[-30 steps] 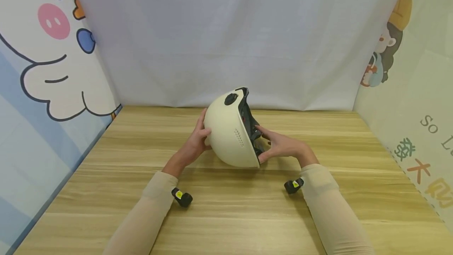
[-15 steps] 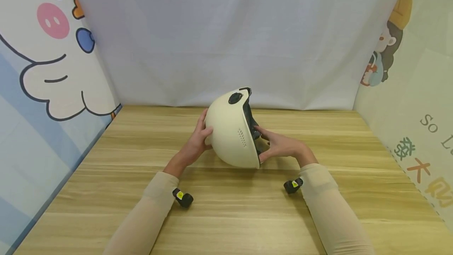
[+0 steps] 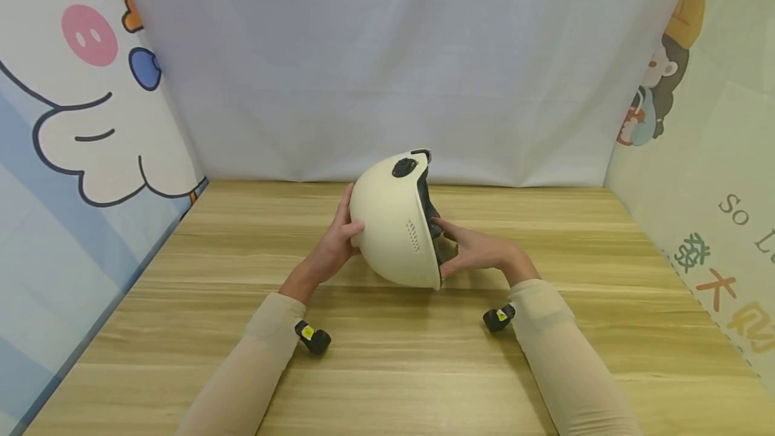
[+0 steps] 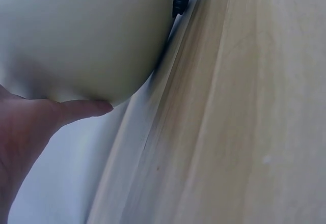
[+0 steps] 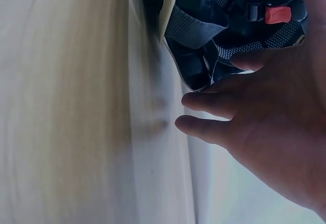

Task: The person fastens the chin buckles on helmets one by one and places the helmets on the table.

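A cream helmet (image 3: 390, 224) is tilted on its side at the middle of the table, its opening facing right. My left hand (image 3: 331, 245) grips the rounded crown from the left, the thumb lying on the shell. My right hand (image 3: 481, 249) holds the open side, its thumb at the lower rim and a fingertip near the dark lining. In the right wrist view, black straps and a red buckle (image 5: 278, 15) show inside the helmet; some fingers of that hand extend past its edge. A black round vent (image 3: 404, 167) sits near the upper rim. The left fingers behind the shell are hidden.
The wooden table (image 3: 387, 369) reaches back to a pale curtain (image 3: 387, 73). Cartoon-printed panels stand at the left (image 3: 91, 120) and right (image 3: 696, 153). A small black camera is strapped to each sleeve, left (image 3: 313, 338) and right (image 3: 499, 318).
The helmet has turned slightly between the hands, its vent shifting right and its side holes showing more. The right hand has moved a little left. Both hands stay on the helmet.
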`<state>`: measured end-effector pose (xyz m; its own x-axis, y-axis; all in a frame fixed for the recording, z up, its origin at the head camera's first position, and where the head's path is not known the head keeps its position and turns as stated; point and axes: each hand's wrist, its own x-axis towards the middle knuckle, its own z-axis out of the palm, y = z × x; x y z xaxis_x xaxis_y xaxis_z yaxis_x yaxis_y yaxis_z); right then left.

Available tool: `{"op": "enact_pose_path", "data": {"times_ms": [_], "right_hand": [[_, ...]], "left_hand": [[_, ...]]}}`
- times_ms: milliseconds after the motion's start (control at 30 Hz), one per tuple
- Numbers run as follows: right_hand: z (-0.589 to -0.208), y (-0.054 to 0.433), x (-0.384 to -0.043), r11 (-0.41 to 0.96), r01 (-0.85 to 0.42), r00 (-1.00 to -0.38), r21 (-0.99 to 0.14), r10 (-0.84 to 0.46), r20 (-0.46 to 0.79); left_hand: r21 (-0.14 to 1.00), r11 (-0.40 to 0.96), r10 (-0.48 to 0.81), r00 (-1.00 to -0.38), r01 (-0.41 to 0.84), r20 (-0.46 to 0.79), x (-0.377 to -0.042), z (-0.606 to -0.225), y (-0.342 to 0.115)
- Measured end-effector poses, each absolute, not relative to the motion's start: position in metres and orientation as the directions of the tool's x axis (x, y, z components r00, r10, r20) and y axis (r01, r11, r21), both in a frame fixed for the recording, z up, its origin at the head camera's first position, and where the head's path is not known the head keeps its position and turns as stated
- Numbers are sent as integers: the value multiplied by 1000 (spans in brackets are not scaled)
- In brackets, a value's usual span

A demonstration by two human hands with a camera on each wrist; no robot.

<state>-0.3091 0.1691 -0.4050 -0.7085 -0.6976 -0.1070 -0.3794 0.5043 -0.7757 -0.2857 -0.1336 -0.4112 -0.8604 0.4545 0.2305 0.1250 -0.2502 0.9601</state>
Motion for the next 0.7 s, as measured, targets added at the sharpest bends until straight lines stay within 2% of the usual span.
{"op": "enact_pose_path", "data": {"times_ms": [233, 700], "right_hand": [[-408, 168, -311, 448, -374, -680, -812, -728, -88], [-410, 165, -313, 447, -413, -684, -794, -728, -54]], "left_hand": [[964, -224, 416, -881, 141, 225, -287, -414, -131], [963, -248, 458, -864, 102, 209, -288, -416, -132]]}}
